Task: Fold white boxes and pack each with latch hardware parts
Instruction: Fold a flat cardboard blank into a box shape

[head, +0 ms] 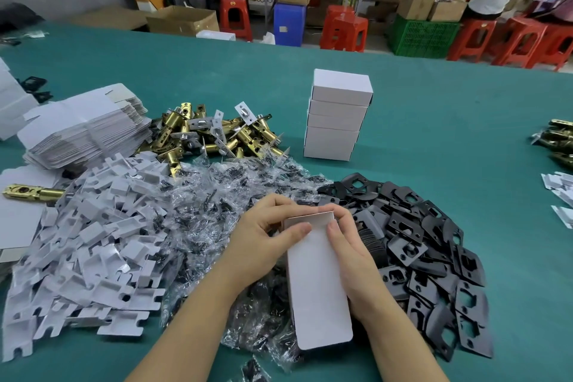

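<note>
- I see my left hand [266, 236] and right hand [347, 245] gripping the white box [316, 282] from either side, thumbs on top.
- Its long axis runs away from me, far end toward the stacked boxes [338, 115].
- It hovers above the bagged screws [217, 208], beside the black strike plates [434, 257].

Red stools [345, 32] (plastic) beside a green crate [422, 39].

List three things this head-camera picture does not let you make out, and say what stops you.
1. Contents of the white box held by the left hand and right hand: its walls hide them.
2. Contents of the stacked boxes: closed.
3. Latches at right: cut off by the frame edge.
</note>
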Action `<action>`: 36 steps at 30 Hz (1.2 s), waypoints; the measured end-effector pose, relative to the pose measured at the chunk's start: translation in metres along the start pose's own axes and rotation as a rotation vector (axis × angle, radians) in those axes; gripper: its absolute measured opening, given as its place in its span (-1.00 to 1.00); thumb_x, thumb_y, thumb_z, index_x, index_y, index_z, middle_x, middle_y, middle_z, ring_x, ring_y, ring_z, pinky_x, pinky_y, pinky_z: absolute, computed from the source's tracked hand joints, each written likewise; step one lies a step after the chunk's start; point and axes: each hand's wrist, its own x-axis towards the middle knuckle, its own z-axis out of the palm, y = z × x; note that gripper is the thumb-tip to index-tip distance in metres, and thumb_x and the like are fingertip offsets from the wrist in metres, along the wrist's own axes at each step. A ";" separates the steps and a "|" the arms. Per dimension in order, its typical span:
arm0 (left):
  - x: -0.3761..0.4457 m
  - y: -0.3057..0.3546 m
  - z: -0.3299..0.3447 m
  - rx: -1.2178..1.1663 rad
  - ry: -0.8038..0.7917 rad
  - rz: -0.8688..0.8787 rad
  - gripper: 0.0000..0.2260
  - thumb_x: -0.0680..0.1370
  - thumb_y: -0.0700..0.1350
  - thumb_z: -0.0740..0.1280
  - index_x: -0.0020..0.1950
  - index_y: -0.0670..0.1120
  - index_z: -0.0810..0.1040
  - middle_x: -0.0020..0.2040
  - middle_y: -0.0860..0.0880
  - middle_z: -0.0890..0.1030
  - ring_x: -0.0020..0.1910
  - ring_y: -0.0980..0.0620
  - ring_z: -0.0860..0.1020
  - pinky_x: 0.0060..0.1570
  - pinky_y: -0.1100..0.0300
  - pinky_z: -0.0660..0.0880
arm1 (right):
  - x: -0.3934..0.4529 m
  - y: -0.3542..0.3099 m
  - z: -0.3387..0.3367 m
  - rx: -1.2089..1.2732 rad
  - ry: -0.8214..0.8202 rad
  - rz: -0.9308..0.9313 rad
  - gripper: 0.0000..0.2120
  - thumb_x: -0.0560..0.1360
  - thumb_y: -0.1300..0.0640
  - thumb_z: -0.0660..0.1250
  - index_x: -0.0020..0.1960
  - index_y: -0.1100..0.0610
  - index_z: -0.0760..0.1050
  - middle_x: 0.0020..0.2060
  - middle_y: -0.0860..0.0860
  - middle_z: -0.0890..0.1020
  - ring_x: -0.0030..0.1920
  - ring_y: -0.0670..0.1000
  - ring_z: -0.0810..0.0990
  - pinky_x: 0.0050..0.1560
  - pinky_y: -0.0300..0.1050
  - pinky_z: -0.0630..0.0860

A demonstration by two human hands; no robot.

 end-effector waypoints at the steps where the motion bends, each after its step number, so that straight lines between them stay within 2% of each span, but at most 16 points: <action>1: 0.000 0.001 0.001 0.001 -0.009 0.005 -0.79 0.54 -0.03 0.48 0.12 0.24 0.72 0.03 -0.05 0.57 -0.10 0.11 0.52 -0.10 0.38 0.42 | 0.000 0.001 0.000 -0.015 0.009 0.002 -0.75 0.56 -0.09 0.33 0.22 -0.09 0.51 0.06 0.09 0.67 -0.07 0.09 0.68 -0.16 0.02 0.66; 3: 0.000 0.003 0.001 -0.020 -0.014 0.020 -0.80 0.56 0.18 0.39 0.12 0.22 0.72 0.01 -0.03 0.57 -0.14 0.15 0.51 -0.15 0.40 0.39 | 0.001 0.002 -0.001 -0.045 0.017 0.005 -0.72 0.57 -0.11 0.33 0.25 -0.07 0.50 0.08 0.10 0.67 -0.04 0.11 0.67 -0.13 0.07 0.65; 5: -0.001 0.002 0.002 -0.091 0.014 -0.008 -0.61 0.55 0.34 0.28 0.09 0.13 0.75 0.00 -0.02 0.60 -0.18 0.18 0.52 -0.22 0.39 0.39 | 0.001 0.001 0.000 -0.057 0.010 0.000 -0.76 0.57 -0.09 0.32 0.21 -0.08 0.51 0.08 0.09 0.67 -0.05 0.10 0.66 -0.11 0.08 0.65; 6: -0.001 0.001 0.003 -0.127 0.037 -0.043 -0.58 0.55 0.34 0.27 0.05 0.09 0.76 -0.01 -0.01 0.62 -0.20 0.17 0.53 -0.27 0.37 0.39 | 0.000 0.001 0.001 -0.056 0.004 -0.002 -0.78 0.57 -0.09 0.32 0.19 -0.09 0.52 0.07 0.08 0.67 -0.07 0.09 0.66 -0.13 0.06 0.65; 8: 0.001 -0.001 0.003 -0.163 0.074 -0.093 -0.68 0.58 0.20 0.32 -0.02 0.03 0.78 -0.04 0.02 0.64 -0.26 0.18 0.52 -0.32 0.35 0.37 | 0.000 0.000 0.004 -0.040 -0.002 -0.008 -0.78 0.57 -0.07 0.33 0.19 -0.07 0.53 0.07 0.08 0.67 -0.10 0.06 0.66 -0.17 0.01 0.65; 10: 0.001 -0.003 0.003 -0.148 0.082 -0.095 -0.83 0.59 0.01 0.42 -0.03 -0.01 0.78 -0.05 0.03 0.65 -0.26 0.15 0.52 -0.30 0.32 0.38 | -0.001 -0.001 0.005 -0.036 0.016 -0.020 -0.82 0.61 -0.04 0.34 0.19 -0.05 0.54 0.07 0.10 0.67 -0.10 0.05 0.67 -0.20 -0.03 0.65; 13: 0.001 -0.003 0.000 -0.052 0.069 -0.079 -0.91 0.54 -0.08 0.47 0.00 0.03 0.76 -0.03 0.05 0.69 -0.19 0.13 0.57 -0.21 0.30 0.46 | -0.003 -0.003 0.006 -0.060 0.054 -0.039 -0.81 0.59 -0.01 0.30 0.18 -0.07 0.56 0.06 0.12 0.66 -0.11 0.06 0.66 -0.22 -0.05 0.65; 15: 0.001 -0.003 -0.001 -0.009 0.066 -0.093 -0.88 0.53 -0.06 0.48 0.05 0.05 0.74 0.00 0.11 0.70 -0.08 0.19 0.62 -0.11 0.35 0.49 | -0.004 -0.002 0.006 -0.066 0.068 -0.049 -0.81 0.58 -0.01 0.29 0.17 -0.09 0.56 0.06 0.11 0.67 -0.11 0.07 0.66 -0.22 -0.05 0.65; 18: 0.002 -0.004 -0.003 0.037 0.065 -0.055 -0.85 0.51 -0.02 0.47 0.06 0.03 0.75 0.02 0.16 0.70 0.07 0.16 0.64 0.00 0.38 0.50 | -0.003 -0.001 0.004 -0.067 0.070 -0.058 -0.87 0.63 -0.01 0.33 0.17 -0.08 0.56 0.04 0.07 0.67 -0.10 0.06 0.65 -0.20 -0.05 0.64; 21: 0.001 -0.004 -0.002 0.079 0.055 -0.003 -0.86 0.54 -0.13 0.48 0.06 0.05 0.75 0.02 0.19 0.70 0.09 0.14 0.63 0.02 0.38 0.50 | -0.001 0.000 0.001 -0.069 0.063 -0.082 -0.81 0.55 0.00 0.29 0.14 -0.03 0.55 -0.03 0.07 0.66 -0.15 0.05 0.64 -0.23 -0.07 0.61; 24: 0.000 -0.005 -0.002 0.089 0.029 0.028 -0.84 0.56 -0.14 0.48 0.06 0.10 0.75 0.01 0.18 0.70 0.07 0.09 0.64 -0.01 0.33 0.53 | 0.000 0.001 0.002 -0.152 0.103 -0.160 -0.86 0.55 0.01 0.30 0.07 -0.01 0.57 -0.09 0.02 0.67 -0.17 0.03 0.63 -0.23 -0.09 0.60; 28: -0.001 -0.004 -0.003 0.047 0.020 0.011 -0.84 0.55 -0.14 0.48 0.02 0.12 0.75 -0.02 0.14 0.71 0.02 0.09 0.65 -0.06 0.32 0.54 | 0.001 0.005 0.002 -0.222 0.150 -0.199 -0.91 0.53 0.02 0.34 -0.01 -0.02 0.58 -0.16 0.00 0.67 -0.19 0.03 0.59 -0.21 0.03 0.55; 32: 0.000 -0.002 0.000 -0.004 -0.033 -0.046 -0.88 0.53 -0.01 0.50 0.05 0.10 0.76 -0.02 0.11 0.73 0.01 0.11 0.66 -0.06 0.31 0.54 | -0.002 0.005 0.004 -0.270 0.138 -0.202 -0.93 0.54 0.02 0.37 0.02 -0.04 0.55 -0.18 0.14 0.69 -0.22 0.13 0.60 -0.23 0.06 0.54; 34: 0.000 -0.001 0.002 -0.023 -0.069 -0.080 -0.84 0.52 0.05 0.49 0.08 0.09 0.76 0.01 0.09 0.73 0.06 0.08 0.66 0.01 0.21 0.58 | -0.002 0.007 0.005 -0.274 0.146 -0.190 -0.84 0.57 0.01 0.42 0.08 -0.01 0.48 -0.20 0.28 0.68 -0.23 0.18 0.60 -0.24 0.08 0.52; 36: 0.000 -0.001 0.002 -0.041 -0.073 -0.093 -0.82 0.50 0.05 0.47 0.08 0.10 0.76 0.02 0.08 0.73 0.07 0.07 0.66 0.04 0.19 0.59 | -0.001 0.007 0.004 -0.242 0.140 -0.159 -0.74 0.57 -0.02 0.42 0.15 0.03 0.40 -0.18 0.34 0.67 -0.21 0.21 0.61 -0.20 0.11 0.53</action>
